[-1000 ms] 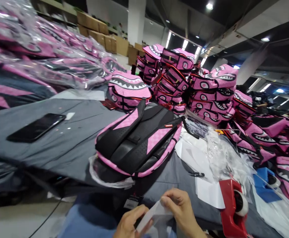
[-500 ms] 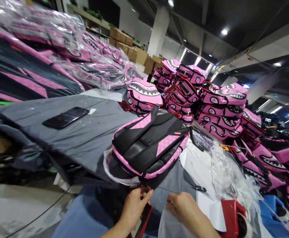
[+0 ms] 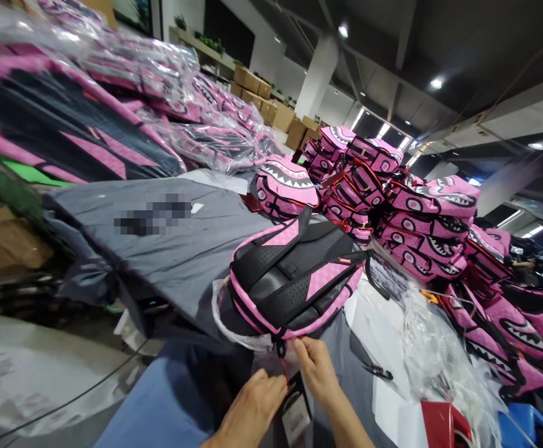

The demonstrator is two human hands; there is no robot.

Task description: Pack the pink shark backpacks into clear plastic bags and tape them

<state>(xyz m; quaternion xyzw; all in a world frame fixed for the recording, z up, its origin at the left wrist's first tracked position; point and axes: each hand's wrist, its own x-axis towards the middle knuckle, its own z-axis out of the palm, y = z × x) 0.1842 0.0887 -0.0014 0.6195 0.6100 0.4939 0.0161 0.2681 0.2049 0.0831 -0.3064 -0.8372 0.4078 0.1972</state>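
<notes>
A pink and black backpack (image 3: 294,274) lies on the grey-covered table, its straps facing up. From the loop at its near end, a red cord (image 3: 285,368) runs down to a black hang tag (image 3: 296,415) with a pale label. My left hand (image 3: 257,401) is closed at the tag's upper left, fingertips by the cord. Just below the backpack's edge, my right hand (image 3: 316,367) pinches what looks like a small clear plastic bag (image 3: 315,423) around the tag. The fingertips of both hands are partly hidden.
Stacks of pink shark-face backpacks (image 3: 425,224) stand behind and to the right. Plastic-wrapped backpacks (image 3: 112,124) are piled at left. A blurred dark object (image 3: 152,214) rests on the table (image 3: 206,249). Red (image 3: 443,423) and blue tape dispensers (image 3: 523,423) sit at lower right, beside crumpled plastic (image 3: 434,348).
My right hand has moved up and left to the backpack's near edge, bringing the clear bag to the tag. The tag now shows between my hands. The view has shifted left.
</notes>
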